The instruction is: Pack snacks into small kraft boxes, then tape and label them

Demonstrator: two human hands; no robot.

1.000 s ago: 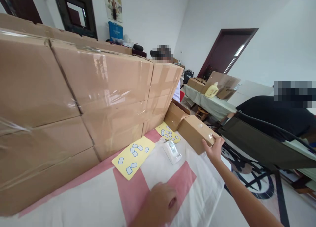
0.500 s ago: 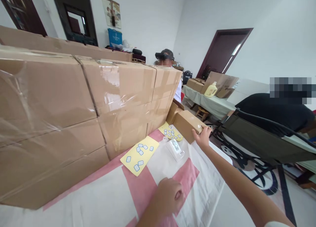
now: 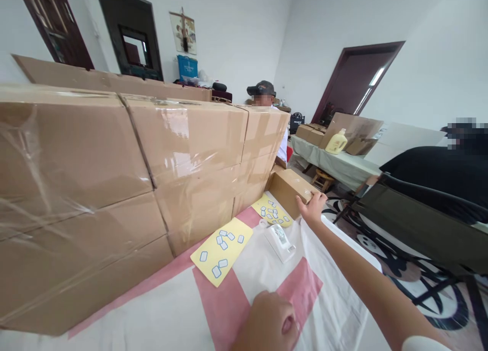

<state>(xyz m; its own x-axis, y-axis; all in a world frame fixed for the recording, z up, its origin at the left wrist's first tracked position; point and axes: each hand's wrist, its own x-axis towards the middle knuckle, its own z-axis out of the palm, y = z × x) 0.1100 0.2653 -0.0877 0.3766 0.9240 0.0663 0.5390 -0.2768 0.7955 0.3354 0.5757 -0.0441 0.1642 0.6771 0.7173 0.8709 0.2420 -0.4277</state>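
My right hand [image 3: 313,206] grips the near end of a small cardboard box [image 3: 295,184], thumb on its side and fingers over the top edge. My left hand [image 3: 269,321] is a loose fist low over the tablecloth; I see nothing in it, though its palm side is hidden. Between the hands lies a small white device [image 3: 280,242] with a display-like panel. A yellow card [image 3: 223,249] printed with blue-outlined white shapes lies left of the device. A second yellow card [image 3: 271,209] lies beside the box, its far end close to the stacked cartons.
Large taped cartons [image 3: 194,152] form a wall along the table's left side. Behind it sits a person in a cap [image 3: 263,92]. Another person in black [image 3: 427,178] sits at right in a folding chair [image 3: 412,224]. A yellow jug [image 3: 336,141] stands on a far table [image 3: 335,160].
The camera view has shifted, so the scene sits somewhat differently in the picture. My right hand stays on the box. My left fist has moved slightly right and lower in view, still closed.
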